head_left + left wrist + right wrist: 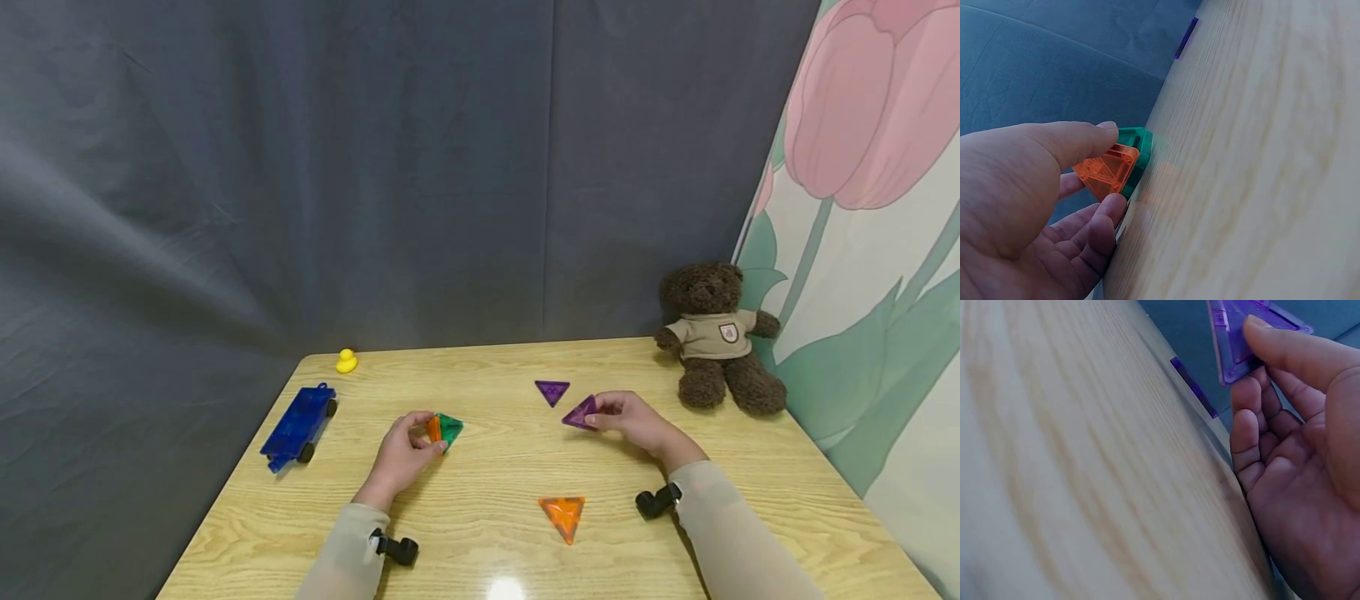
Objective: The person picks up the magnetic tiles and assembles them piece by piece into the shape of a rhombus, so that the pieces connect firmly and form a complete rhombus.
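Observation:
Between thumb and fingers, my left hand (402,454) pinches an orange triangular tile (1107,170) joined to a green triangular tile (450,428), low over the table. How the two join behind the fingers is partly hidden. My right hand (632,423) pinches a purple triangular tile (581,413) by one corner, with the thumb flat on its face in the right wrist view. A second purple triangle (552,392) lies flat just beyond that hand. Nearer the front, an orange triangle (564,518) lies on the table between the two forearms.
A blue wheeled toy car base (298,423) stands at the table's left edge, with a yellow rubber duck (347,361) behind it. At the back right sits a brown teddy bear (712,337) in a beige shirt. A dark curtain (435,183) hangs behind the wooden table (480,483).

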Tool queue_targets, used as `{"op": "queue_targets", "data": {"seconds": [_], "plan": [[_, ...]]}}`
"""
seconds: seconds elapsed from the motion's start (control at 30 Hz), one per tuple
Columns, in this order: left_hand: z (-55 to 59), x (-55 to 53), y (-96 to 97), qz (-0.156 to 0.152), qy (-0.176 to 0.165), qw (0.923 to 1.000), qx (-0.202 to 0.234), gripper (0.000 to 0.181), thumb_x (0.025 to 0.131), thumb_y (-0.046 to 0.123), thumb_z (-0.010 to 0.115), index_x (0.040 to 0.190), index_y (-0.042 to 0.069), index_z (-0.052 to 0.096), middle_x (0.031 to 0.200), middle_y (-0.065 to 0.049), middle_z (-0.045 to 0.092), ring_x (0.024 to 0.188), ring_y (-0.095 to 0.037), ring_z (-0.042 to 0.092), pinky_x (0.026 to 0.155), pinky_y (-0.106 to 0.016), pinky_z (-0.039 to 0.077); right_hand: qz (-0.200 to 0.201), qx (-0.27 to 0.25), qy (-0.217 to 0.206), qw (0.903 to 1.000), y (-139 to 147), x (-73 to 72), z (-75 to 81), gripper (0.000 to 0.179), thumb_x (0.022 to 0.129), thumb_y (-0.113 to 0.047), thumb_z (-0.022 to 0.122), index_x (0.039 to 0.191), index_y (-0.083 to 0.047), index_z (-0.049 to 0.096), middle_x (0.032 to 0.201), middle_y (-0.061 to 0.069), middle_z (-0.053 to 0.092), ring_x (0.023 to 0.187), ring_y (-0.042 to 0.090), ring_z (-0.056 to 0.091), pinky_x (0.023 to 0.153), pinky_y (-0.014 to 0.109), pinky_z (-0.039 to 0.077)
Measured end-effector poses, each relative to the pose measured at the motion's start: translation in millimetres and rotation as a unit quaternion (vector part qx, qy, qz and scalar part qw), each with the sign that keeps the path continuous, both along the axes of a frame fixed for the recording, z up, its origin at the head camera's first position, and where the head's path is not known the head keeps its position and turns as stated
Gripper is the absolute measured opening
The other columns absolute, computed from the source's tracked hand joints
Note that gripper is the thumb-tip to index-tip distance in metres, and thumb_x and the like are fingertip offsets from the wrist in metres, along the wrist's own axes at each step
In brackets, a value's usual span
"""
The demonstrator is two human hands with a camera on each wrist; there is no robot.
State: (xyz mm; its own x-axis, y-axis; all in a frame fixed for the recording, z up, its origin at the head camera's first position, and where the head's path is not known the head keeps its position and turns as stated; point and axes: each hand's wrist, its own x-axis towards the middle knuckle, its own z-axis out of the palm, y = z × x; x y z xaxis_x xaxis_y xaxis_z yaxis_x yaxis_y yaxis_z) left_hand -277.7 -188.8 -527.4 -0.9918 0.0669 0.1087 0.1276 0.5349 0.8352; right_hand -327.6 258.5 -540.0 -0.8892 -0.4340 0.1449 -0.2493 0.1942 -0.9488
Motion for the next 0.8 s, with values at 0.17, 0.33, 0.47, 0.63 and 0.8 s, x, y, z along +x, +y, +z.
{"op": "queue_targets", "data": {"seconds": [0.17,0.33,0.47,0.63,0.8], "plan": [[1.3,0.6,0.2,0.004,0.001,1.0,0.005,0.052,0.095,0.022,0.081,0.141,0.013,0.06,0.132,-0.01,0.057,0.088,-0.018,0.059,0.071,-0.032,0.052,-0.018,-0.039,0.001,0.9991,0.7,1.5,-1.1,0.017,0.1,-0.01,0.072,0.093,0.005,0.065,0.085,0.011,0.062,0.08,0.025,0.056,0.076,0.034,0.048],[2.3,1.6,1.3,0.009,0.009,0.9997,0.021,0.052,0.095,0.025,0.081,0.141,0.013,0.059,0.126,-0.01,0.056,0.093,-0.021,0.057,0.073,-0.033,0.051,-0.038,-0.067,0.001,0.9971,1.4,1.0,-3.8,0.015,0.101,-0.007,0.07,0.102,0.008,0.068,0.092,0.004,0.068,0.086,0.018,0.06,0.077,0.031,0.05],[4.6,2.5,2.5,0.023,0.039,0.9988,0.02,0.052,0.095,0.025,0.081,0.141,0.012,0.06,0.127,-0.013,0.056,0.1,-0.024,0.058,0.076,-0.036,0.052,-0.044,-0.085,0.009,0.9954,1.0,-1.0,-6.4,0.017,0.101,-0.005,0.069,0.107,0.011,0.068,0.094,0.002,0.071,0.088,0.015,0.062,0.077,0.03,0.052],[11.3,3.8,5.5,0.05,0.094,0.9943,0.012,0.048,0.095,0.023,0.081,0.138,0.015,0.062,0.133,-0.015,0.057,0.105,-0.029,0.056,0.078,-0.039,0.049,-0.056,-0.102,0.022,0.993,0.8,-2.7,-8.0,0.018,0.1,-0.003,0.07,0.106,0.013,0.068,0.092,0.0,0.072,0.083,0.012,0.062,0.072,0.028,0.052],[20.4,6.2,11.0,0.037,0.144,0.9888,0.014,0.037,0.097,0.023,0.079,0.131,0.023,0.065,0.132,-0.005,0.056,0.106,-0.033,0.055,0.075,-0.039,0.045,-0.067,-0.11,0.022,0.9914,0.6,-1.9,-6.2,0.018,0.1,-0.004,0.071,0.103,0.013,0.067,0.086,0.0,0.069,0.074,0.011,0.058,0.064,0.028,0.05]]}}
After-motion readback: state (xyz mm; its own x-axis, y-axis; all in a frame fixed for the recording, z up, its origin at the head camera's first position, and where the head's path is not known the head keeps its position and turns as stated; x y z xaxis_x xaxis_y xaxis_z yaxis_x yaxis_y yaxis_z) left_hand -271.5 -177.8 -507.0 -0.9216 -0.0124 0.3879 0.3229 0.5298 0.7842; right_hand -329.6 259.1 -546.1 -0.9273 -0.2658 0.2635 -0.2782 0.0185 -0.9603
